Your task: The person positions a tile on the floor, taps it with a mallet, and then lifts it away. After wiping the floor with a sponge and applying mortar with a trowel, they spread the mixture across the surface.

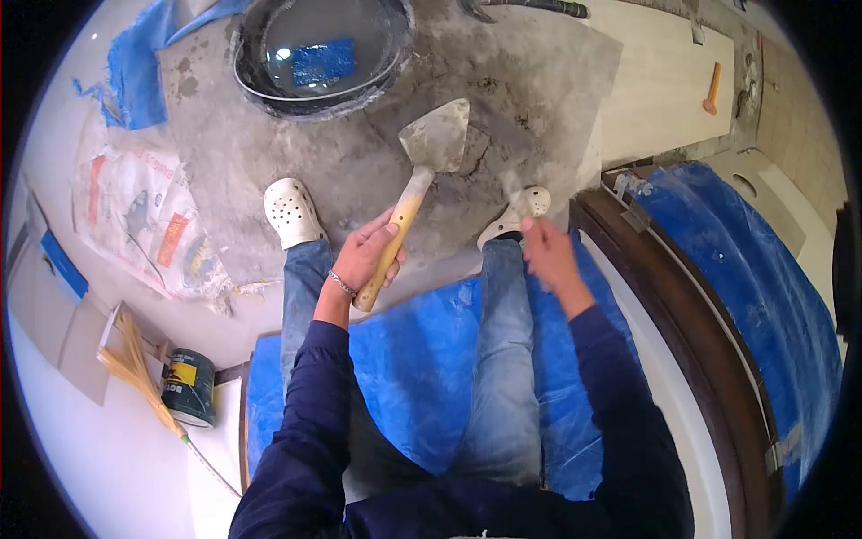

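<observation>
My left hand [366,256] is wrapped round the wooden handle of a trowel [435,136]. Its broad metal blade points away from me and is coated with grey dried residue. To the right, my right hand [550,254] is closed and smeared by motion. A blurred thin thing seems to stick out from its fingers, in front of my white clog; I cannot make out what it is. Beyond the trowel, a black tub [323,106] holds murky water and a blue block-shaped thing [323,63].
A grey-stained sheet [215,135] covers the floor. At left lie a printed sack [144,216], a blue cloth [135,76], a broom [135,359] and a dark paint bucket [189,386]. Blue plastic [413,332] drapes the step beneath me. An orange-handled tool [713,90] lies far right.
</observation>
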`<state>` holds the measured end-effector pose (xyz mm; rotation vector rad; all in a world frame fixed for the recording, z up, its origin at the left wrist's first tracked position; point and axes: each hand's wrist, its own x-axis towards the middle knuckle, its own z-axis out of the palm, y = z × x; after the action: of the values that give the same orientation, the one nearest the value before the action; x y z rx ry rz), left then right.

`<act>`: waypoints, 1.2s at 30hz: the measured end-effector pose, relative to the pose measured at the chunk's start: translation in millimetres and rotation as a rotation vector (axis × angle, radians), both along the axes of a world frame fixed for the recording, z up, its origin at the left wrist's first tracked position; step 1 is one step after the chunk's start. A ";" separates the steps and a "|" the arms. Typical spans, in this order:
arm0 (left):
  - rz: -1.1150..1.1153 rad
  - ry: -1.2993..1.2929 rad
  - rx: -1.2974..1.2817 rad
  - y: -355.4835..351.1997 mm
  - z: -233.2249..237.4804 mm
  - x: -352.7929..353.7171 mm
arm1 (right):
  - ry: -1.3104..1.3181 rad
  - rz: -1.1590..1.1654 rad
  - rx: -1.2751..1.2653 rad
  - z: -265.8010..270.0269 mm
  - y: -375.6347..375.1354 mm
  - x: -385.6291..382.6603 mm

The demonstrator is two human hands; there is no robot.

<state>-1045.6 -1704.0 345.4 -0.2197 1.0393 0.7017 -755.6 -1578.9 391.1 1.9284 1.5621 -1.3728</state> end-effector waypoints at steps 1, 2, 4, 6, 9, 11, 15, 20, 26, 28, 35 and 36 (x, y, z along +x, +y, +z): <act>0.016 0.010 -0.014 -0.8 0.0 -0.5 | -0.036 -0.230 -0.229 15.4 -7.8 -26.9; 0.014 0.011 -0.016 0.0 2.3 0.0 | -0.040 -0.217 -0.296 17.3 -23.0 -40.9; 0.034 0.026 0.003 5.9 6.6 3.0 | -0.048 -0.203 -0.357 3.8 -40.3 -49.1; -0.010 0.044 -0.017 7.6 6.5 5.2 | -0.228 0.467 0.165 -27.3 -54.3 -42.9; -0.035 0.083 -0.023 7.9 0.4 4.1 | -0.231 -0.037 0.039 -33.2 -22.1 -54.6; -0.029 0.079 -0.053 -1.4 -0.6 3.9 | -0.112 -0.390 0.003 -34.4 -24.4 -48.1; 0.084 0.177 -0.148 -4.0 -5.0 -1.5 | 0.080 -0.208 0.496 -66.9 -46.6 -40.6; 0.140 0.288 -0.288 -15.6 -15.5 -7.7 | -0.139 -0.280 -0.076 -64.6 -39.4 -61.7; 0.506 0.097 -0.250 -39.5 -24.6 -8.7 | 0.057 -0.670 -0.517 -41.5 -66.5 -97.0; 0.519 0.113 -0.251 -44.8 -25.8 -7.2 | 0.106 -0.588 -0.552 -50.0 -67.9 -112.3; 0.657 0.245 -0.242 -59.1 -41.5 -7.4 | 0.224 -0.343 -0.654 -94.0 -65.2 -153.6; 0.672 0.251 -0.245 -64.1 -46.4 -5.4 | 0.247 -0.275 -0.689 -105.2 -68.7 -154.6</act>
<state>-1051.1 -1768.0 299.1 -0.7297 1.3041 1.2282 -910.2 -1647.6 285.9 1.6056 0.7427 -1.9919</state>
